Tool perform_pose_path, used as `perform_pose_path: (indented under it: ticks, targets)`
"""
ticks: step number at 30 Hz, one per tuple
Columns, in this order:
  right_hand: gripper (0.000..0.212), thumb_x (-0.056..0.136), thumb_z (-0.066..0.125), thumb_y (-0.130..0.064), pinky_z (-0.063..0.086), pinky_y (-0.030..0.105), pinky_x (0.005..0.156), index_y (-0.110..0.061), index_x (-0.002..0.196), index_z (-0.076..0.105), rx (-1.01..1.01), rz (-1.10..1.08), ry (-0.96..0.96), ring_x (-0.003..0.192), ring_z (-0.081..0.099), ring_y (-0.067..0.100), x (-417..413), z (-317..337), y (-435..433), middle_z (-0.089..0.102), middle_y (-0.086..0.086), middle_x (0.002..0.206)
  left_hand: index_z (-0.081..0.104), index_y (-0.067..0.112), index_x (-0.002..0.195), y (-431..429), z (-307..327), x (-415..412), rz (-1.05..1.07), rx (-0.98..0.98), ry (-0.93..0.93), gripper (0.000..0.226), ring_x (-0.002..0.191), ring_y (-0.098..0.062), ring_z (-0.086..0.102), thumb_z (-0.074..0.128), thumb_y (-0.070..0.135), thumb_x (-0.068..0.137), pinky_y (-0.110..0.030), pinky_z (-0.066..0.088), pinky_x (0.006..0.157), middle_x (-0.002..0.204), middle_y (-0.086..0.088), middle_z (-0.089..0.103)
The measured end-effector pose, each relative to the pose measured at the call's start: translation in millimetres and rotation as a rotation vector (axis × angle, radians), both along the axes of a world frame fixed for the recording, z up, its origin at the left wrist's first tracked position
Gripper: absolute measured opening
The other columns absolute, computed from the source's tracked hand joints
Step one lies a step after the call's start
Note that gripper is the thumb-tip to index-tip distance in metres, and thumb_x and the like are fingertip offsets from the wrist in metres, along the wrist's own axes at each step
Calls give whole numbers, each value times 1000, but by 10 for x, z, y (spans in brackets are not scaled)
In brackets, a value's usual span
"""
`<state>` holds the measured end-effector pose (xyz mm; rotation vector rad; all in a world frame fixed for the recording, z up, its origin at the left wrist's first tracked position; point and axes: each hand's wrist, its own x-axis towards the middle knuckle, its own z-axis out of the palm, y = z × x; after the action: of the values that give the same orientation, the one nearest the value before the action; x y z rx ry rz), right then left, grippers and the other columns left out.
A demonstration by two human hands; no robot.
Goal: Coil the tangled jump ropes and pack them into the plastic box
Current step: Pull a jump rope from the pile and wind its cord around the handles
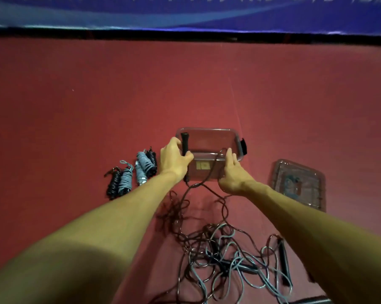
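Jump ropes (pixel 224 257), black and grey-blue, lie in a loose tangle on the red floor (pixel 97 95) between a person's outstretched forearms. One black cord runs up from the heap to a black handle (pixel 184 143) that the left hand (pixel 174 161) grips upright at the near left corner of the clear plastic box (pixel 209 150). The right hand (pixel 231 172) pinches the same cord at the box's near rim, fingers partly extended. Four coiled ropes (pixel 131 174) sit in a row left of the box. Its clear lid (pixel 299 184) lies flat to the right.
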<state>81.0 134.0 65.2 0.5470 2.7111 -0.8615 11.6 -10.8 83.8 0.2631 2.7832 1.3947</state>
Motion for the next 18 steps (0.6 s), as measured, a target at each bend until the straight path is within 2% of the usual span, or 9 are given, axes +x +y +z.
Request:
perform_pose_path:
  ticks: [3, 4, 6, 8, 10, 12, 15, 17, 18]
  targets:
    - [89, 90, 49, -7, 15, 44, 120, -15, 153, -13, -30, -7, 108, 149, -4, 33, 128, 377, -93, -17, 17, 160, 54, 7, 85, -92, 343, 145, 54, 154, 63, 14, 76, -32, 62, 67, 10, 85, -36, 52, 68, 87, -12, 66]
    - [85, 91, 52, -11, 14, 43, 121, -15, 155, -3, -29, 12, 155, 150, -3, 32, 182, 531, -135, -14, 16, 161, 55, 5, 84, -117, 493, 226, 62, 193, 82, 14, 78, -33, 64, 68, 9, 84, -41, 55, 71, 86, -12, 67]
    - [71, 91, 56, -13, 12, 37, 121, -14, 153, 22, -9, 83, 222, 150, 1, 26, 270, 717, -225, 0, 12, 163, 56, 5, 83, -149, 683, 373, 68, 240, 132, 14, 74, -31, 61, 69, 9, 82, -35, 53, 69, 79, -7, 65]
    - [51, 93, 60, -24, 20, 31, 116, -13, 142, 47, -27, 151, 254, 148, 18, 23, 357, 807, -316, 29, 7, 157, 56, 4, 82, -164, 842, 531, 52, 256, 189, 14, 67, -23, 52, 69, 10, 82, -31, 41, 61, 73, -2, 61]
    - [37, 93, 61, -37, 40, 26, 99, -15, 123, 64, -104, 138, 306, 129, 50, 20, 493, 918, -404, 60, 3, 133, 59, 5, 83, -208, 1044, 713, 28, 304, 232, 12, 66, -18, 54, 69, 10, 81, -32, 41, 63, 72, 2, 62]
    - [28, 93, 61, -37, 44, 23, 81, -16, 109, 70, -156, 43, 409, 105, 63, 17, 599, 987, -440, 72, 2, 107, 62, 10, 83, -256, 1178, 834, 29, 386, 218, 8, 68, -12, 59, 69, 7, 79, -28, 46, 68, 73, 8, 63]
    - [12, 90, 67, -31, 50, 23, 74, -21, 96, 70, -233, -69, 532, 85, 67, 16, 725, 1021, -425, 71, -2, 87, 63, 18, 80, -318, 1205, 954, 106, 552, 123, 13, 79, -19, 69, 70, 9, 76, -34, 55, 74, 77, 5, 68]
    - [7, 88, 69, -31, 43, 10, 60, -25, 84, 66, -188, -20, 534, 71, 60, 11, 800, 1079, -422, 63, -6, 73, 59, 20, 84, -325, 1190, 1012, 144, 705, 18, 20, 82, -25, 73, 69, 4, 79, -39, 57, 75, 86, -2, 68]
    - [12, 87, 70, -31, 38, 9, 54, -26, 79, 63, -151, 6, 536, 65, 55, 8, 818, 1117, -417, 59, -6, 68, 54, 20, 90, -326, 1192, 1012, 160, 784, -38, 24, 81, -25, 74, 67, 1, 82, -39, 57, 75, 91, -6, 67]
